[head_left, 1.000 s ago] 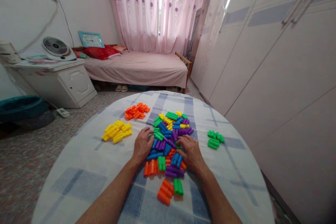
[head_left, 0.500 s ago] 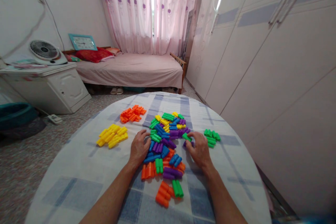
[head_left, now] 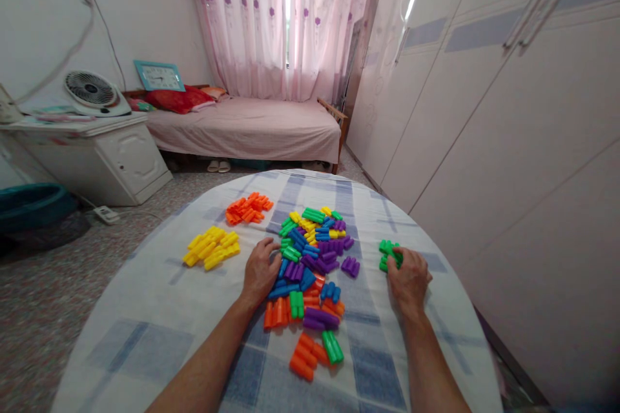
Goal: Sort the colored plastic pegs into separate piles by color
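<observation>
A mixed pile of green, blue, purple, yellow and orange plastic pieces [head_left: 310, 251] lies mid-table. My left hand [head_left: 261, 270] rests at the pile's left edge, fingers loosely curved and apart, holding nothing visible. On the right, my right hand [head_left: 408, 277] is at the small group of green pieces [head_left: 387, 246], its fingertips closed on a green piece and partly hiding the group. A yellow group [head_left: 210, 248] lies left of my left hand, with an orange group [head_left: 248, 208] behind it. Orange pieces [head_left: 304, 356] and a green piece [head_left: 332, 346] lie nearest me.
The round table has a checked cloth [head_left: 159, 342]. Beyond it stands a bed [head_left: 252, 122]. A cabinet [head_left: 128, 161] with a fan [head_left: 92, 89] is at left, above a teal bin [head_left: 36, 206]. Tall wardrobes [head_left: 508, 174] line the right side.
My right hand has moved right from the mixed pile to the green group, carrying a green piece. My left hand has stayed beside the pile. The view has shifted slightly.
</observation>
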The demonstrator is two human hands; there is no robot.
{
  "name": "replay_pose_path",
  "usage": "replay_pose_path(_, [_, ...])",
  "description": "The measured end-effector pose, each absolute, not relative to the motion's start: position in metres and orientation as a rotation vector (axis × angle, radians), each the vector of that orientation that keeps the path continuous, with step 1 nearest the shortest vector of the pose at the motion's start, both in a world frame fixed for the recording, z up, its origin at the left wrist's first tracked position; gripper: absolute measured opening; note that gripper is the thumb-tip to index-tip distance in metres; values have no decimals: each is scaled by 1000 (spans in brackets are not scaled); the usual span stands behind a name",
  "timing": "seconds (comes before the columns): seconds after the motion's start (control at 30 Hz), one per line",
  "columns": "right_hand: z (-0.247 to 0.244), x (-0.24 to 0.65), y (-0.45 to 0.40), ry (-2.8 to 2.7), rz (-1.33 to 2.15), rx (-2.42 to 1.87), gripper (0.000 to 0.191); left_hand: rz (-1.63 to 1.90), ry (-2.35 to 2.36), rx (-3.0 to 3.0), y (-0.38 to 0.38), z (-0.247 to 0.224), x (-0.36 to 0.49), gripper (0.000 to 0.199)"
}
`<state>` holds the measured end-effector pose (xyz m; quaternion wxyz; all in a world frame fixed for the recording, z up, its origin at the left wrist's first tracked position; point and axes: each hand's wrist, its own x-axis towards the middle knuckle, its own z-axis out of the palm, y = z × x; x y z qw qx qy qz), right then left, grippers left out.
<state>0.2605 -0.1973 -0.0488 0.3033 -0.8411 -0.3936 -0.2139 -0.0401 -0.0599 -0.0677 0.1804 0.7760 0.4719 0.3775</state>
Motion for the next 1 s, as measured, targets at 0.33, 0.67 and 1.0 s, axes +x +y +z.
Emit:
replay_pose_path(0.33, [-46,214,-174,-1373,-462,-1816,19,1086,1152,2221,-67,-56,-39,24])
replay_pose_path(0.67, [-29,160,-175,-1588,-106,-1582,21,996,930,2224,-72,-53,-35,13])
replay_pose_path(1.0, [-24,148,-176,-1728,12,-1565,32,1008,978,2082,-86,-33,-25,10])
